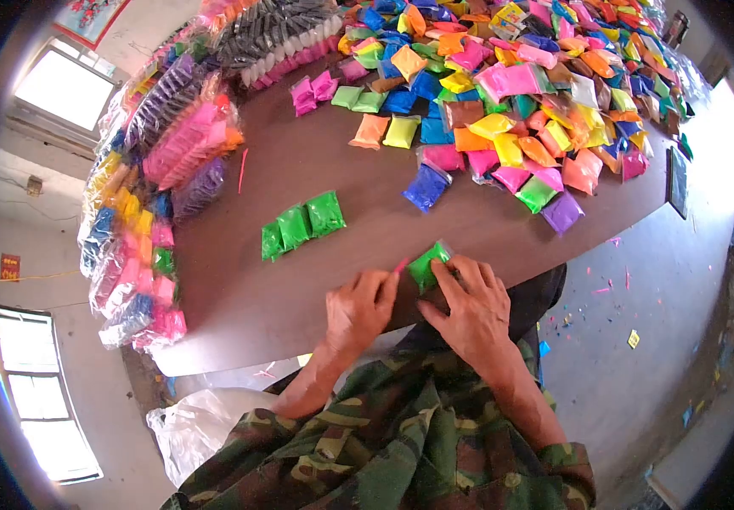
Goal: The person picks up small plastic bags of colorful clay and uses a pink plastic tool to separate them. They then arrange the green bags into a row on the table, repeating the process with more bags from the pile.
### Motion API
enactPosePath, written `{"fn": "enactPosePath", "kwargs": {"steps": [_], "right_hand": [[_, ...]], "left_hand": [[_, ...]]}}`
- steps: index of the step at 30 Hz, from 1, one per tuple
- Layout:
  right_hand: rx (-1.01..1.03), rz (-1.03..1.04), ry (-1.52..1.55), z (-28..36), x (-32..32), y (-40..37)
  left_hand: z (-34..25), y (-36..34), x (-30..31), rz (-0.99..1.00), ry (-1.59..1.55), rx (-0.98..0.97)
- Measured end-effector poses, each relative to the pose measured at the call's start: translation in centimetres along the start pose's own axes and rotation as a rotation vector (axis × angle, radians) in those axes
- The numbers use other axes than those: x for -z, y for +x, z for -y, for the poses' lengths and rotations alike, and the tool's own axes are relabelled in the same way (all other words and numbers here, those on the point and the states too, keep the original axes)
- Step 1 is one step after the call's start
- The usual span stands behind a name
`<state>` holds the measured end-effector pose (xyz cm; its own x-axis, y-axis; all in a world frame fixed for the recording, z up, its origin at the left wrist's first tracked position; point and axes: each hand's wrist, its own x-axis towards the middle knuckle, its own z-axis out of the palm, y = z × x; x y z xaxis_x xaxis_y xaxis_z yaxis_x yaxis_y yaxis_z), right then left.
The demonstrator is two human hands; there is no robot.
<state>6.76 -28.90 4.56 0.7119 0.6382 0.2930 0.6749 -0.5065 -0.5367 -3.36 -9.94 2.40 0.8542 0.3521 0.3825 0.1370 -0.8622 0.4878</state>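
Observation:
A small green powder packet (427, 265) lies at the near edge of the brown table (316, 170). My right hand (469, 310) pinches it with thumb and fingers. My left hand (358, 308) rests just to its left, fingertips touching the table beside a thin pink strip (400, 266). Three matching green packets (302, 224) lie in a row farther out on the table, apart from both hands.
A big heap of loose coloured packets (503, 93) covers the far right of the table. Bundled packets in clear bags (150, 170) line the left edge. A white plastic bag (197, 425) sits by my left arm. Scraps litter the floor at right.

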Motion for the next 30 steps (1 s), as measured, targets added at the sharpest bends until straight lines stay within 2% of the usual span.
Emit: {"fn": "enactPosePath", "kwargs": {"steps": [3, 7, 11, 14, 18, 21, 24, 27, 30], "right_hand": [[0.001, -0.011, 0.008, 0.1, 0.0, 0.3], [0.018, -0.002, 0.009, -0.4, -0.3, 0.1], [0.020, -0.025, 0.006, -0.4, -0.4, -0.1], [0.025, -0.079, -0.003, -0.6, -1.1, 0.1], [0.030, -0.094, 0.025, -0.9, -1.3, 0.5], [0.030, -0.090, 0.025, -0.7, -0.9, 0.5], [0.038, -0.090, 0.031, -0.8, -0.8, 0.7], [0.041, -0.105, 0.047, -1.1, -1.2, 0.6], [0.032, -0.089, 0.049, -1.0, -1.1, 0.5]], "left_hand": [[0.7, 0.5, 0.5, -0.030, 0.061, 0.027], [-1.5, -0.3, 0.4, 0.018, -0.060, -0.121], [1.0, 1.0, 0.1, -0.047, 0.075, 0.038], [0.3, 1.4, 1.4, 0.008, -0.075, 0.040], [-1.3, 0.6, 1.6, -0.011, -0.080, -0.031], [-0.5, -0.5, 1.5, 0.135, 0.015, -0.172], [0.7, -1.3, 3.1, 0.275, 0.063, -0.209], [0.9, -1.1, 3.7, 0.141, -0.034, -0.256], [-0.3, 0.1, 3.4, 0.064, 0.005, -0.276]]}}
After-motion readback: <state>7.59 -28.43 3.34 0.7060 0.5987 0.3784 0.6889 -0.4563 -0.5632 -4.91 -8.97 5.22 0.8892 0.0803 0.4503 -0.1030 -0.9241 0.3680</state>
